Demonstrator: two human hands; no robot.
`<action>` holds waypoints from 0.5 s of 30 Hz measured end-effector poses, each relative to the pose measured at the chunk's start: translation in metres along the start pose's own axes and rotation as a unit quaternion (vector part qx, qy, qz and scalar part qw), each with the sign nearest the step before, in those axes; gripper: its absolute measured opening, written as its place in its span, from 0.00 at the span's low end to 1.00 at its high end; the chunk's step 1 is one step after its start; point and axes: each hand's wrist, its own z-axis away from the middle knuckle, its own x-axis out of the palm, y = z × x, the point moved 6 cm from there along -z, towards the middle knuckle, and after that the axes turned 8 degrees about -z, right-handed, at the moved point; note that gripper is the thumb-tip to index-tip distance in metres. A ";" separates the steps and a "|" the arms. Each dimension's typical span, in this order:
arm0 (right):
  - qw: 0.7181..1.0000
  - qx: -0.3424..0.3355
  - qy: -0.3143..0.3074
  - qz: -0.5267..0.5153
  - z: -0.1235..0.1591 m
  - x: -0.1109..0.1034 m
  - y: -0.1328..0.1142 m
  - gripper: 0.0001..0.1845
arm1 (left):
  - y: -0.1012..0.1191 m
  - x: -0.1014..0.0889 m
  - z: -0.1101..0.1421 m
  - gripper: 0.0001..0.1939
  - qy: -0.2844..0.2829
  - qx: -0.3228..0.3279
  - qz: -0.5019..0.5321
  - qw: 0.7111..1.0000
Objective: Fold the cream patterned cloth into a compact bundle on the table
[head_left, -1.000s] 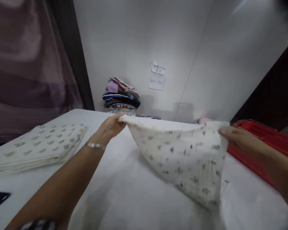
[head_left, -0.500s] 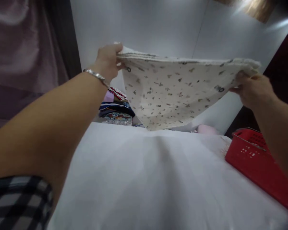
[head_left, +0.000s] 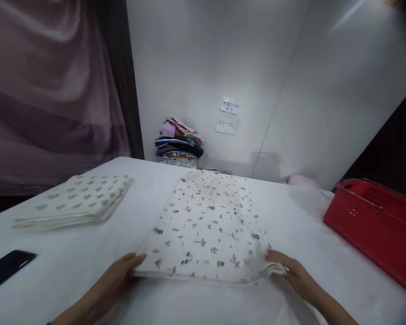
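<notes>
A white cloth with a small dark print lies spread in folded layers on the white table. Its near left corner is pinched by my left hand, thumb on top and the other fingers beneath. At the near right corner, my right hand grips the edge, where the layers bunch up a little. To the left rests a second folded cloth, white with grey motifs, touched by neither hand.
At the far left of the table is a black phone. A red plastic basket stands on the right. Stacked folded fabrics sit by the back wall, below paper labels. A pink curtain hangs at left.
Both hands have come down from in front of the wall toward the near table. The cloth that hung between them now lies flat. The view has shifted, showing the second cloth and phone.
</notes>
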 end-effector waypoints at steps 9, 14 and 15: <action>0.997 -0.049 0.037 0.054 0.022 0.004 0.037 0.23 | -0.002 -0.010 -0.005 0.13 0.091 0.080 -0.135 0.983; 0.990 -0.110 0.012 0.085 0.032 0.014 0.039 0.21 | -0.007 -0.013 -0.008 0.11 0.106 0.067 -0.246 0.961; 0.989 -0.114 0.011 0.093 0.034 0.015 0.039 0.20 | -0.006 -0.013 -0.007 0.11 0.111 0.076 -0.304 0.943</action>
